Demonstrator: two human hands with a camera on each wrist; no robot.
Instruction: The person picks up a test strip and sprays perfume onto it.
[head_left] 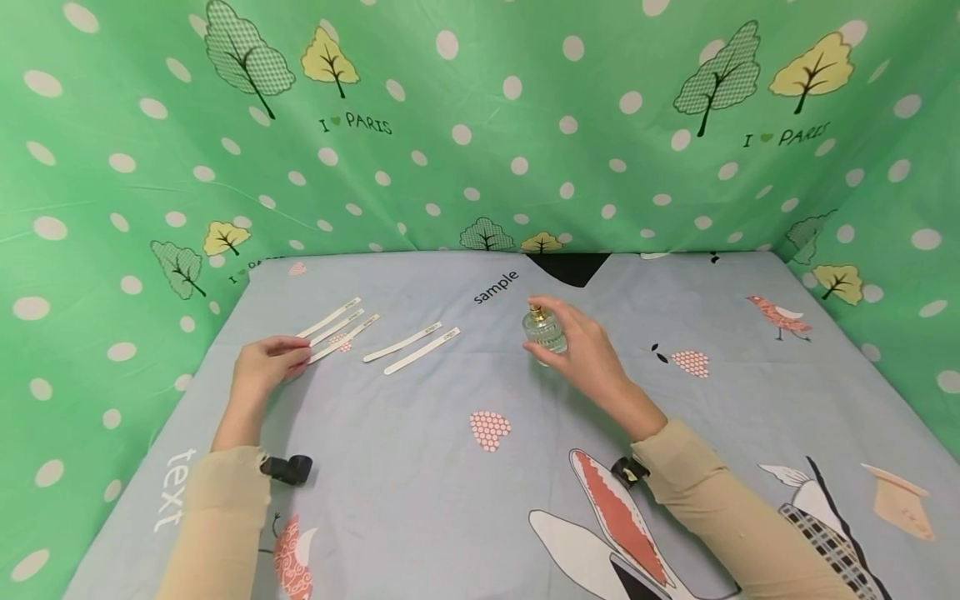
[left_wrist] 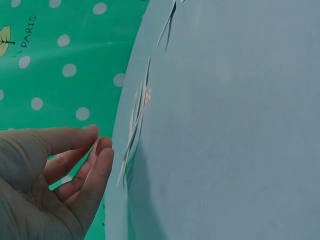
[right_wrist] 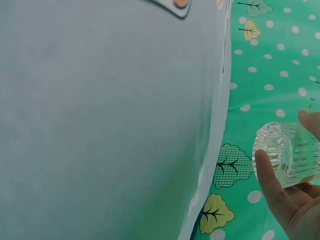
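Strips (head_left: 337, 327), thin and white, lay on the surface (head_left: 420, 483), three at the left hand (head_left: 268, 363) and a pair (head_left: 422, 351) to their right, all slanting alike with small print near their far ends. The left hand's fingers were loosely bent and held nothing I could make out; whether they touched the strips, I couldn't tell. The right hand (head_left: 583, 343) gripped a clear ribbed bottle (head_left: 544, 332) with a gold neck, a finger near its top and the thumb low on the glass. The bottle was well to the right of the strips, and green dotted cloth (head_left: 480, 92) hung behind the surface.
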